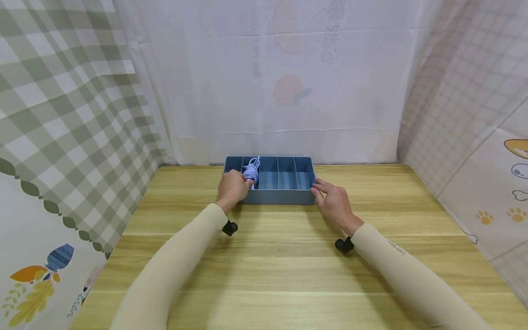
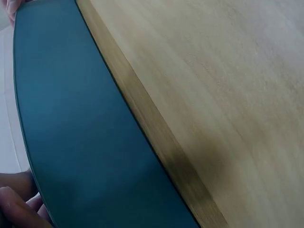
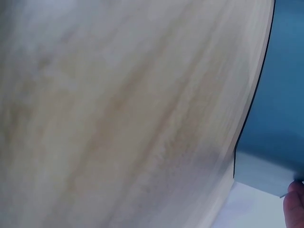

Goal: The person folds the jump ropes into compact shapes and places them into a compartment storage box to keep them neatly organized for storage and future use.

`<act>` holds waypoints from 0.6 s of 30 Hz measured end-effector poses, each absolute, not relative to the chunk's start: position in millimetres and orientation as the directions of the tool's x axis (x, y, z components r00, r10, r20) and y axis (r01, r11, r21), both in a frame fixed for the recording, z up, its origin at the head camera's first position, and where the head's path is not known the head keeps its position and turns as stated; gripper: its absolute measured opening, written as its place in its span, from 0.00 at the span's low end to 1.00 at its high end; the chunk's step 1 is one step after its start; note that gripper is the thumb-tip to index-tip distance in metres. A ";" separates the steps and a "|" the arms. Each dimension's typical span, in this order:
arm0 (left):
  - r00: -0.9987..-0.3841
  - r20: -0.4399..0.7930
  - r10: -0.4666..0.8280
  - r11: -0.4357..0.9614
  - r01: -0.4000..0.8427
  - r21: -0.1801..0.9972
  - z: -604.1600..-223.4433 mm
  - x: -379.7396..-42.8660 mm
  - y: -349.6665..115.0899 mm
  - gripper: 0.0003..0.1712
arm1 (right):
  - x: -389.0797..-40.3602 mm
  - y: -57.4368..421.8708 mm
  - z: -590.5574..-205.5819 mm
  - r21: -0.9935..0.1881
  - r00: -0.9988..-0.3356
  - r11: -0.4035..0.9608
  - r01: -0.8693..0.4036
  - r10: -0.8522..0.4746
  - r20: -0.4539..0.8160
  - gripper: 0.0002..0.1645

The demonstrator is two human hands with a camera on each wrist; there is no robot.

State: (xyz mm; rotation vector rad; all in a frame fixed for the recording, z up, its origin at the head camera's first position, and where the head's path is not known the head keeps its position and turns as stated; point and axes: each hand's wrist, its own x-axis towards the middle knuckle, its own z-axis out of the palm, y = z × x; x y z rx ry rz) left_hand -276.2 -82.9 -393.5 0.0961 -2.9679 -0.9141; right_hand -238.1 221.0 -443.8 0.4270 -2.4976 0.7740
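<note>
A blue-grey organizer box (image 1: 274, 197) with a row of compartments sits near the back of the table. A coiled lavender cable (image 1: 250, 172) stands in its second compartment from the left, loops poking above the rim. My left hand (image 1: 233, 187) reaches over the front wall and pinches the lower part of the coil; in the left wrist view its curled fingers (image 2: 21, 206) show behind the wall. At the right front corner my right hand (image 1: 333, 201) holds the box by its end, with a fingertip (image 3: 294, 202) right at the rim.
The wooden table (image 1: 268, 266) stretches in front of the box. Close behind stands a pale curtain (image 1: 206, 91), with a checked cloth (image 1: 82, 82) at the left and a printed cloth (image 1: 474, 160) at the right.
</note>
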 end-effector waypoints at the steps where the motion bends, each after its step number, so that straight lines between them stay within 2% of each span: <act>1: -0.998 0.005 -0.064 0.828 -0.051 0.558 -393.0 -275.9 -82.7 0.13 | -237.8 221.4 -443.6 -0.444 -0.834 0.791 -0.422 -0.147 0.531 0.16; 8: -0.999 -0.019 -0.045 0.839 -0.048 0.542 -389.6 -274.8 -81.1 0.15 | -240.2 225.0 -443.7 -0.453 -0.834 0.782 -0.428 -0.148 0.532 0.14; 14: -1.000 0.004 -0.014 0.888 -0.011 0.459 -388.3 -272.7 -80.3 0.23 | -240.6 224.8 -444.1 -0.458 -0.830 0.772 -0.442 -0.158 0.535 0.14; 18: -1.000 0.011 -0.004 0.866 0.002 0.500 -390.2 -273.7 -82.4 0.27 | -240.7 224.5 -443.6 -0.451 -0.827 0.774 -0.445 -0.162 0.539 0.14</act>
